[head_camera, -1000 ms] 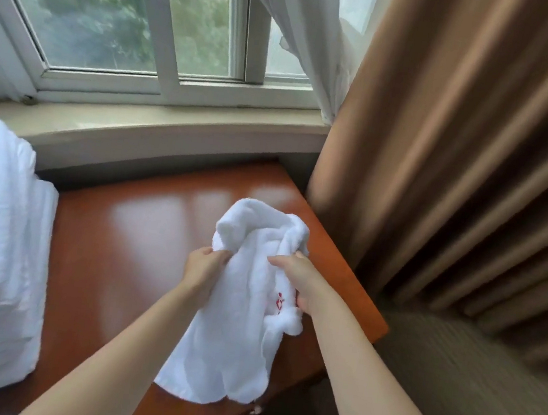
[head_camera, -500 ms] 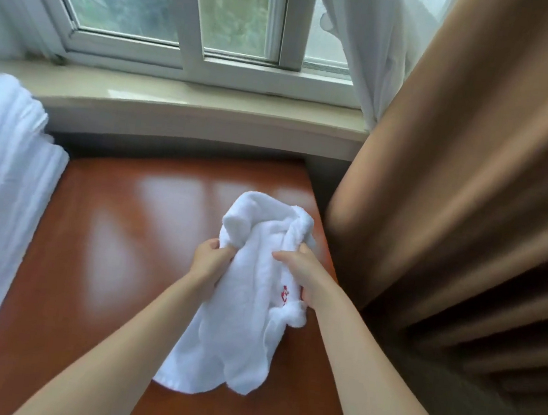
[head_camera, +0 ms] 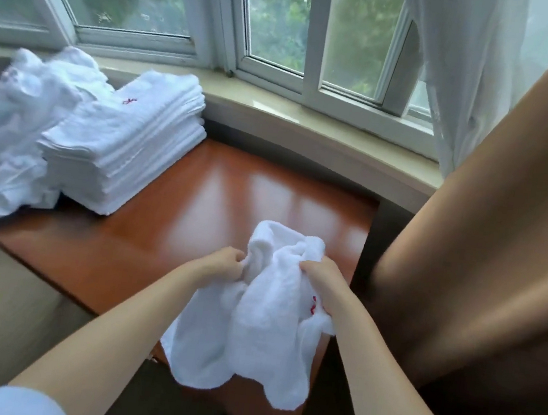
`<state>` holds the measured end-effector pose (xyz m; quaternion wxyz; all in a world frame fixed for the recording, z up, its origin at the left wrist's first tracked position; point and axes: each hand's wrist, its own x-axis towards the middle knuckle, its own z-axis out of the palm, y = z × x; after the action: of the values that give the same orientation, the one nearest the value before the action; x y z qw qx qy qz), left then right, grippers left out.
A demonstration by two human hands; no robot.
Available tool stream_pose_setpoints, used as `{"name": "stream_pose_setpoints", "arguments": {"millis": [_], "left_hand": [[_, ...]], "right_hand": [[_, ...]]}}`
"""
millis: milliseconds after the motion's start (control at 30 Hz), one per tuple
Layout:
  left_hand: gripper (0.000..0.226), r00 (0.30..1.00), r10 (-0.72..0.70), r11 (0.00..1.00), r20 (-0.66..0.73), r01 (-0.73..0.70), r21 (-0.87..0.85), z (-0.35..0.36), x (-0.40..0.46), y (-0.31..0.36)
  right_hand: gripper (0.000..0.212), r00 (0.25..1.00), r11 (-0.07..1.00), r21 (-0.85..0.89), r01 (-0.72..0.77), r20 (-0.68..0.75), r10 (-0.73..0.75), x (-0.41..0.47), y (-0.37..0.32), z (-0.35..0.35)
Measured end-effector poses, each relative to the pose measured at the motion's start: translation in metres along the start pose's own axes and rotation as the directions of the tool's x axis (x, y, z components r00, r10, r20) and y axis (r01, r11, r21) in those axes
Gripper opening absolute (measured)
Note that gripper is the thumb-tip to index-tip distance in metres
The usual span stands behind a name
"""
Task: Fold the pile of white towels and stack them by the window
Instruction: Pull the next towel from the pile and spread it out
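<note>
Head view swung left: folded stack (head_camera: 125, 141) newly whole.

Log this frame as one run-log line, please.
phase: unfolded | left hand: grips crumpled white terry towel | right hand: grips same | folded white towel stack: on red-brown wooden table by window

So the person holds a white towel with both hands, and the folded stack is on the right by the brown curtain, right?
Not quite. The head view shows both hands, left hand and right hand, gripping the towel, but the stack sits on the left, far from the curtain.
</note>
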<state>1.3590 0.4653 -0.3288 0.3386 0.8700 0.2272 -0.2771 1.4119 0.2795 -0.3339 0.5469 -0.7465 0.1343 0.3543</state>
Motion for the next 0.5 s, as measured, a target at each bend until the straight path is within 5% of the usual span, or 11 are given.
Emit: {"name": "stream_pose_setpoints", "arguments": {"millis": [200, 267, 300, 367, 400, 500], "left_hand": [[0.019, 0.996, 0.089, 0.877, 0.029, -0.092, 0.473, -0.061, 0.018, 0.020], [0.026, 0.935, 0.253, 0.816, -0.246, -0.070, 0.574, -0.087, 0.039, 0.033], [0.035, 0.844, 0.344, 0.788, -0.411, -0.022, 0.616, -0.099, 0.052, 0.038], [0.067, 0.680, 0.404, 0.801, -0.612, 0.060, 0.596, -0.117, 0.080, 0.046], [0.082, 0.654, 0.391, 0.823, -0.647, 0.065, 0.564, -0.121, 0.092, 0.048], [0.090, 0.726, 0.279, 0.901, -0.629, 0.029, 0.433, -0.101, 0.121, 0.036]], "right_hand": [[0.029, 0.988, 0.964, -0.241, 0.117, 0.128, -0.088, 0.011, -0.015, 0.001], [0.030, 0.978, 0.953, -0.258, 0.156, 0.174, -0.113, 0.017, -0.024, -0.001], [0.027, 0.975, 0.960, -0.228, 0.163, 0.188, -0.121, 0.024, -0.029, 0.000], [0.024, 0.975, 0.978, -0.138, 0.154, 0.184, -0.128, 0.040, -0.038, 0.006], [0.030, 0.977, 0.983, -0.106, 0.152, 0.166, -0.133, 0.052, -0.041, 0.011], [0.058, 0.985, 0.964, -0.218, 0.150, 0.119, -0.127, 0.085, -0.033, 0.025]]}}
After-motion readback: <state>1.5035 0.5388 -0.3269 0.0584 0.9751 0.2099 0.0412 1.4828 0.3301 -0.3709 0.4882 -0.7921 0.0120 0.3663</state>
